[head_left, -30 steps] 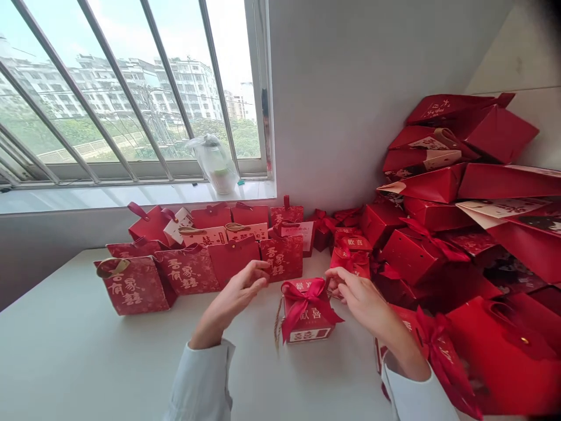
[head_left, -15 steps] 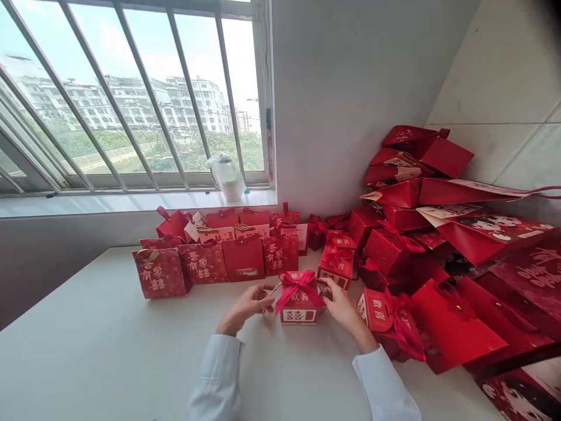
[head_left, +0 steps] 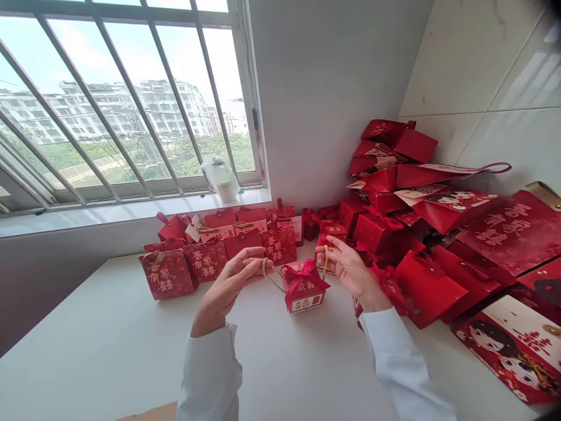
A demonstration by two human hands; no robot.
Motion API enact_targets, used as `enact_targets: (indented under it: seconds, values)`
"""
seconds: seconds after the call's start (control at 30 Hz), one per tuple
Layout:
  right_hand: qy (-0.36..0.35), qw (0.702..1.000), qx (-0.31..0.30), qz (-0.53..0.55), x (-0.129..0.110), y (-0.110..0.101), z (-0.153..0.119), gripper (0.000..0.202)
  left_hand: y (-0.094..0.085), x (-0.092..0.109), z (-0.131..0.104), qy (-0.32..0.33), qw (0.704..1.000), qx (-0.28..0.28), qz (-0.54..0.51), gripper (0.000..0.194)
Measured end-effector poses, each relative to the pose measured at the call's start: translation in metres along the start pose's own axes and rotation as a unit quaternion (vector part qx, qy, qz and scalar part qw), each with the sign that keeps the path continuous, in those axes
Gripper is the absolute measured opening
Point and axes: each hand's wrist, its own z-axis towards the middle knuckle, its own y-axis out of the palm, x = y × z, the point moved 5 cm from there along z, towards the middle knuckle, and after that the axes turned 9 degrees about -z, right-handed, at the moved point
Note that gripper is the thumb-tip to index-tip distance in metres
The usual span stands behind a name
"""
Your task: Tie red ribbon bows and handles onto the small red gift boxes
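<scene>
left hand [head_left: 234, 280]: thumb and fingertips together on the left cord handle [head_left: 274, 284], holding it up and out to the side; palm otherwise loose, not a fist. right hand [head_left: 348, 272]: fingers on the yellowish right cord handle [head_left: 325, 261], which stands up along them; can't tell if it's pinched or just hooked. small red box [head_left: 309, 302] sits between the two hands and slightly nearer the wearer than the fingertips, upright on the white table [head_left: 109, 356]. red ribbon bow [head_left: 303, 273] is tied over its top and front, tails hanging; pale printed panel low on the front face. neither hand is on the box body, only the cords. beyond the left hand and off to its left: rows of standing red gift bags [head_left: 205, 260], front ones with pale lettering. just behind the right hand's fingers: another red box [head_left: 332, 228], partly hidden. right of the right hand: big heap of red bags and boxes [head_left: 385, 175], stacked up against the wall. further right and nearer the wearer: bag with cartoon figures [head_left: 511, 345], lying at an angle. well beyond the left hand, on the sill: plastic-wrapped container [head_left: 222, 180] by the barred window.
</scene>
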Motion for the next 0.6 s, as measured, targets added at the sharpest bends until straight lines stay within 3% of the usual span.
enact_targets:
  seconds: [0.13,0.3,0.47,0.6]
  values:
    - [0.013,0.999,-0.03,-0.023,-0.007,0.02,-0.001,0.063,0.019,0.021,-0.008,0.023,0.999,-0.035,0.035,0.039]
    - [0.002,0.996,-0.041,-0.077,-0.011,0.027,0.0,0.064,0.023,0.034,-0.016,0.046,0.996,-0.04,0.063,0.032]
    - [-0.011,0.991,-0.051,-0.121,-0.009,0.033,0.002,0.061,0.025,0.02,-0.012,0.004,0.996,-0.07,0.057,0.038]
    - [-0.017,0.979,-0.098,-0.178,0.0,0.04,0.007,0.059,0.035,-0.001,-0.002,-0.037,0.989,-0.123,0.067,0.046]
